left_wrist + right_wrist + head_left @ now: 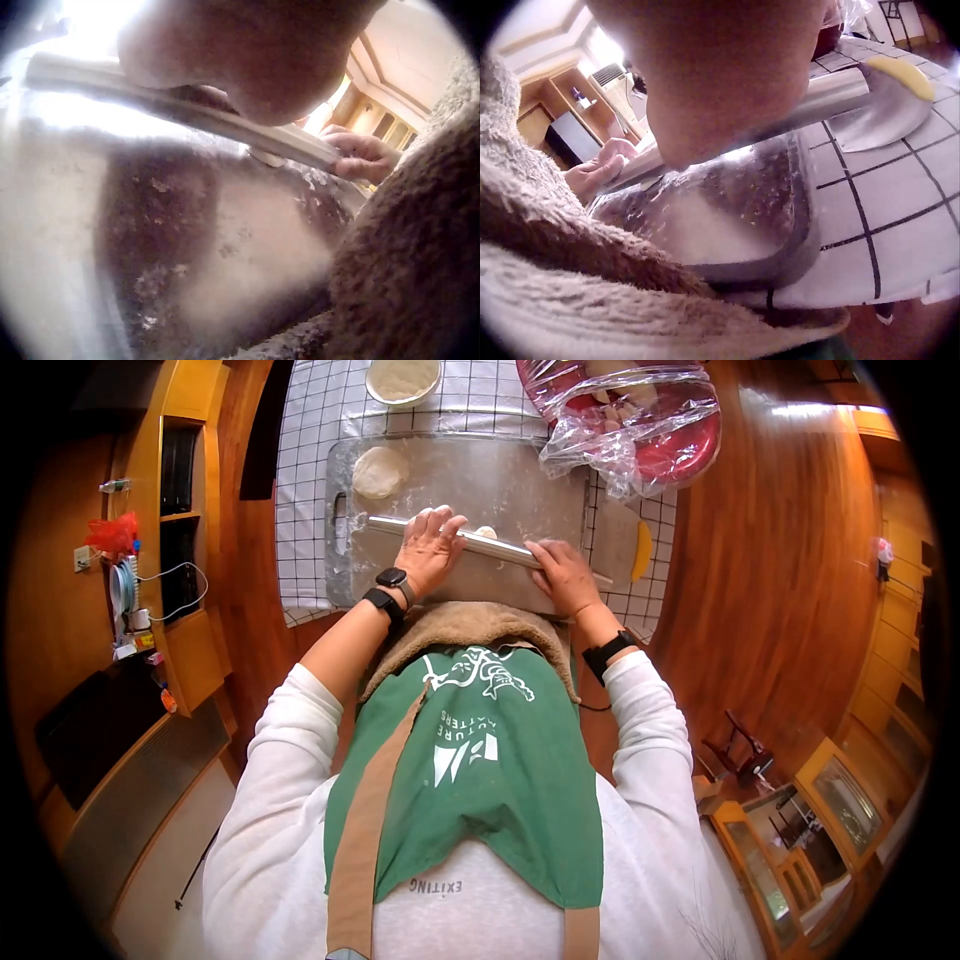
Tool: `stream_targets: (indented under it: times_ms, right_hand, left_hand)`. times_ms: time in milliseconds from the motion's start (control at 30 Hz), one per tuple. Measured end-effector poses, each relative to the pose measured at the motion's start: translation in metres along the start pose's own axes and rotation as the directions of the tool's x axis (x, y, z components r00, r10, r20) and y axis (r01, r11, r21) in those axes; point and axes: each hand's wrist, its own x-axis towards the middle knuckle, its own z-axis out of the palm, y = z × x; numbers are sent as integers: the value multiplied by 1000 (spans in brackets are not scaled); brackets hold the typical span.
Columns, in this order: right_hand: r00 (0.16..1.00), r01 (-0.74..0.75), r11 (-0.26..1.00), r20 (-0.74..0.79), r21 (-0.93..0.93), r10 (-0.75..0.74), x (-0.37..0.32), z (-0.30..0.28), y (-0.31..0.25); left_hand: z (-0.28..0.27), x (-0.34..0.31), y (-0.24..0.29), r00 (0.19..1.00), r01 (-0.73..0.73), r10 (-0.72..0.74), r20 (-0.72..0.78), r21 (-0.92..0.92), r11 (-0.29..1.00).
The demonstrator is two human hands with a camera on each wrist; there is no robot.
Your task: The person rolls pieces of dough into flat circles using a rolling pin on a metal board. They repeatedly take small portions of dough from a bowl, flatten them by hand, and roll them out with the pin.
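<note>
A metal rolling pin (507, 550) lies slantwise over a floured grey board (540, 490). My left hand (428, 550) grips it left of the middle, fingers bent over the top. Near the other end my right hand (568, 578) holds it, the fingers and thumb round the bar in the left wrist view. A small pale piece of dough (486, 533) shows at the pin's far side between the hands; the pin partly hides it. Flat, round dough (380, 472) rests at the board's far left.
Beyond the board stands a bowl of pale contents (403, 400). A red basin (700, 445) under clear plastic (610, 455) is at the far right. A scraper with a yellow handle (642, 550) lies on the checked cloth (300, 490) beside the board.
</note>
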Motion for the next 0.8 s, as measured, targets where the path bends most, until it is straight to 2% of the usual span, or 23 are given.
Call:
stream_targets:
  times_ms: [33, 67, 133, 167, 233, 267, 367, 433, 467, 533, 567, 633, 667, 733, 767, 800]
  right_hand:
    - [998, 12, 999, -63, -46, -14, 4, -3, 0]
    - [998, 12, 999, -56, -47, -15, 9, -3, 1]
    - [986, -120, 966, -142, -229, 89, 22, 2, 1]
    - [986, -120, 966, -140, -227, 89, 31, 8, 4]
    - [914, -393, 876, -228, -281, 337, 49, 18, 8]
    - [913, -395, 875, -223, -281, 340, 50, 20, 7]
    - [910, -404, 862, -234, -306, 343, 44, 17, -2]
    - [991, -127, 952, -74, -277, 110, 13, 16, -15]
    - [991, -129, 951, -80, -280, 111, 4, 17, -17]
    - [999, -46, 964, -2, -263, 46, -13, 18, -23]
    - [999, -47, 964, -4, -262, 48, -15, 19, -22]
    - [1000, 15, 964, 6, -265, -14, -13, 16, -22]
    - [1000, 11, 964, 1, -267, -12, -13, 14, -22]
    - [996, 39, 963, -64, -265, -58, -14, 10, -25]
    - [996, 39, 963, -65, -266, -59, -16, 8, -25]
    - [997, 23, 966, -62, -259, -40, -20, 6, -25]
  left_hand:
    - [5, 2, 1, 996, 73, -72, 48, -24, 997]
    - [11, 6, 1, 996, 78, -76, 49, -29, 997]
    - [15, 17, 4, 989, 136, -130, -65, 95, 986]
    - [15, 24, 6, 985, 171, -165, -56, 152, 973]
    - [20, 42, 3, 974, 213, -196, -114, 156, 965]
    - [23, 47, 1, 959, 256, -229, -169, 158, 954]
    - [18, 34, 3, 969, 243, -231, -90, 142, 960]
    - [7, 13, 7, 981, 188, -190, 33, 68, 980]
    - [5, 3, 8, 982, 163, -168, 90, 66, 984]
    - [-8, 7, 20, 955, 213, -196, 224, -56, 975]
    - [-5, 12, 21, 955, 212, -194, 225, -55, 976]
    - [2, 33, 18, 990, 48, -10, 144, -263, 964]
    - [7, 43, 21, 990, 43, -5, 142, -262, 964]
    - [12, 58, 29, 894, 215, -146, 423, -119, 969]
    - [14, 57, 25, 907, 149, -108, 407, -71, 986]
    - [9, 55, 24, 908, 149, -108, 406, -70, 986]
